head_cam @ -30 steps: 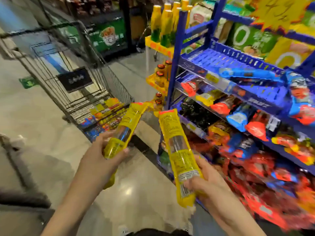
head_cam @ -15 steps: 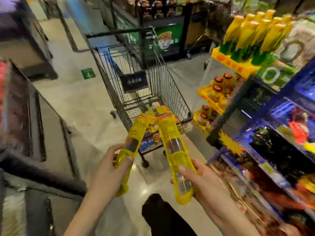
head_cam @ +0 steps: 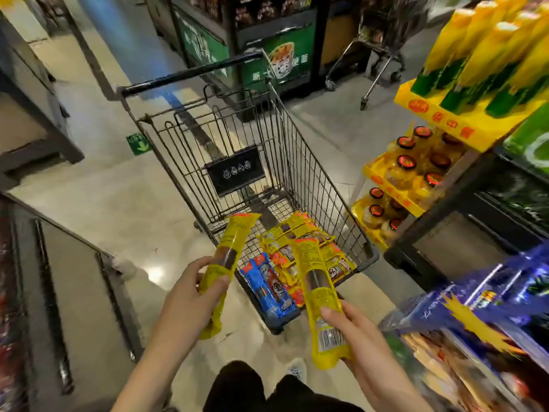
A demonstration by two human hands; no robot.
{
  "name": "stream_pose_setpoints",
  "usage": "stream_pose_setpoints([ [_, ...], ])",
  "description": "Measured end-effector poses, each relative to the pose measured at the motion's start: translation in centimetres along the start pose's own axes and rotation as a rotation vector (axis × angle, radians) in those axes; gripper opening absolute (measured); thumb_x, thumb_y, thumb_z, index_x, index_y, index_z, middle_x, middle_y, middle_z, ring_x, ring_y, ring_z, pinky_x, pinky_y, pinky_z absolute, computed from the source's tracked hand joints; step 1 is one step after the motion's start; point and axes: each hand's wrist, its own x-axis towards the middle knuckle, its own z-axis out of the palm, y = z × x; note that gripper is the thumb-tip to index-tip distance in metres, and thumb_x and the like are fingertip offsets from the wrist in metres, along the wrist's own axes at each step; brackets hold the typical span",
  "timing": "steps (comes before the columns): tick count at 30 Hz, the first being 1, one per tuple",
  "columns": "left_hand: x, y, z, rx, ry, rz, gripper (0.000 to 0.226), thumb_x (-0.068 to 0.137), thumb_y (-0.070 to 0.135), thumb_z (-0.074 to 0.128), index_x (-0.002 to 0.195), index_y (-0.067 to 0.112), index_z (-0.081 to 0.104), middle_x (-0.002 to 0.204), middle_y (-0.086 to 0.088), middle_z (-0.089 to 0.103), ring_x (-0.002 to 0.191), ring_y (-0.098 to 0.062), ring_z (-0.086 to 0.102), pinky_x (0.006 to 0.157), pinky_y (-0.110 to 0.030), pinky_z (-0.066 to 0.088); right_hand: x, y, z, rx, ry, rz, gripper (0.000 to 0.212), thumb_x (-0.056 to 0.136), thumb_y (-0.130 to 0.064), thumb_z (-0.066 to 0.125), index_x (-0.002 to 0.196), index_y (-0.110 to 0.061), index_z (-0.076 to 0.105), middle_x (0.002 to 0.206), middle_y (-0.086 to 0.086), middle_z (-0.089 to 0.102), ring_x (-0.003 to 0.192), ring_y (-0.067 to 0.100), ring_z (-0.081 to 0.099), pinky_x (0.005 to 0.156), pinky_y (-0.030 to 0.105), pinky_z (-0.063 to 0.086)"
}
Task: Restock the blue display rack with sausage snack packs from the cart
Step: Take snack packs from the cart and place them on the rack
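Note:
My left hand (head_cam: pixel 190 295) grips a long yellow sausage snack pack (head_cam: pixel 227 257) around its lower half. A second yellow sausage pack (head_cam: pixel 318 289) is held near its bottom end by my right hand (head_cam: pixel 359 337). Both packs point up and away over the near end of the wire shopping cart (head_cam: pixel 309 179). In the cart's bottom lie several more yellow packs (head_cam: pixel 297 233) and a blue pack (head_cam: pixel 267 289). The blue display rack (head_cam: pixel 505 281) shows blurred at the right edge, with red packs on its lower shelf.
A yellow stand (head_cam: pixel 463 126) with bottles and red-lidded jars stands right of the cart. A dark shelf unit (head_cam: pixel 38 278) runs along the left. Another cart (head_cam: pixel 377 55) and a green-fronted display (head_cam: pixel 279 63) are farther back. Bare floor lies left of the cart.
The view has swung left from the blue rack to the cart, which is now straight ahead and closer. Both hands still hold the same yellow packs.

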Motion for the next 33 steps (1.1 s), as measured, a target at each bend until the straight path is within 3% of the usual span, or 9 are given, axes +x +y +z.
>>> stream_pose_setpoints([
  [7,12.1,-0.1,4.2,0.161,-0.283,0.030,0.033,0.085,0.035,0.062,0.117,0.031,0.054,0.091,0.003,0.063,0.078,-0.014,0.058,0.061,-0.025,0.039,7.4,1.7,2.4,0.054,0.237,0.069,0.032,0.068,-0.038,0.077,0.095,-0.022,0.072,0.095,0.003,0.074,0.092,0.021,0.069,0.086,0.042,0.052],
  [9,15.4,-0.1,5.5,0.213,-0.360,0.039,0.035,0.086,0.029,0.062,0.120,0.026,0.053,0.103,0.000,0.062,0.087,-0.016,0.056,0.066,-0.027,0.036,9.4,2.4,3.4,0.065,0.306,0.092,0.041,0.062,-0.044,0.074,0.094,-0.018,0.071,0.094,0.007,0.073,0.090,0.023,0.068,0.082,0.041,0.052],
  [13,23.5,0.5,8.7,0.360,-0.600,0.093,0.040,0.087,0.027,0.058,0.125,0.015,0.051,0.113,-0.003,0.053,0.109,-0.023,0.052,0.075,-0.027,0.031,15.0,3.2,6.3,0.187,0.577,0.181,0.015,0.082,-0.024,0.069,0.095,-0.016,0.065,0.098,0.012,0.070,0.090,0.026,0.066,0.070,0.034,0.052],
  [16,28.2,0.4,10.8,0.471,-0.753,0.098,0.041,0.093,0.022,0.052,0.131,0.011,0.046,0.131,-0.011,0.050,0.122,-0.025,0.047,0.087,-0.027,0.033,18.9,3.3,7.9,0.241,0.750,0.203,0.032,0.085,-0.030,0.066,0.111,-0.012,0.062,0.104,0.007,0.068,0.091,0.021,0.065,0.068,0.025,0.050],
  [19,32.2,-0.8,13.6,0.530,-0.845,0.071,0.048,0.087,0.034,0.052,0.130,0.016,0.050,0.110,-0.008,0.058,0.098,-0.023,0.056,0.079,-0.029,0.039,22.7,3.1,8.2,0.258,0.869,0.171,0.027,0.088,-0.033,0.063,0.104,-0.011,0.060,0.101,0.010,0.067,0.080,0.012,0.061,0.059,0.008,0.044],
  [22,34.1,-2.3,16.4,0.540,-0.900,0.056,0.046,0.086,0.031,0.052,0.130,0.020,0.050,0.086,-0.005,0.063,0.072,-0.020,0.057,0.063,-0.022,0.047,25.5,3.9,7.8,0.272,0.931,0.160,0.013,0.091,-0.028,0.060,0.102,-0.028,0.051,0.112,0.002,0.062,0.091,0.013,0.057,0.078,0.020,0.044],
  [25,35.1,-4.2,19.5,0.541,-0.927,0.069,0.038,0.094,0.015,0.049,0.131,0.012,0.046,0.065,0.007,0.044,0.046,-0.003,0.043,0.040,-0.011,0.035,27.9,5.4,6.5,0.290,0.968,0.157,0.022,0.095,-0.024,0.055,0.113,-0.030,0.045,0.113,-0.006,0.057,0.099,0.011,0.056,0.085,0.026,0.043],
  [29,36.2,-7.0,23.2,0.531,-0.942,0.063,0.046,0.092,0.017,0.055,0.135,0.011,0.040,0.089,-0.008,0.061,0.060,-0.017,0.058,0.055,-0.033,0.049,30.5,8.3,4.7,0.163,0.985,0.229,0.039,0.093,-0.030,0.057,0.130,-0.020,0.046,0.120,-0.002,0.060,0.105,0.015,0.062,0.087,0.034,0.054],
  [33,37.0,-9.9,24.9,0.579,-0.937,0.097,0.053,0.088,0.020,0.063,0.133,0.018,0.037,0.098,-0.008,0.063,0.046,-0.007,0.049,0.040,-0.021,0.039,32.0,10.6,3.7,-0.001,1.005,0.291,0.042,0.091,-0.027,0.060,0.131,-0.022,0.046,0.119,-0.003,0.058,0.111,0.016,0.058,0.093,0.035,0.050],
])
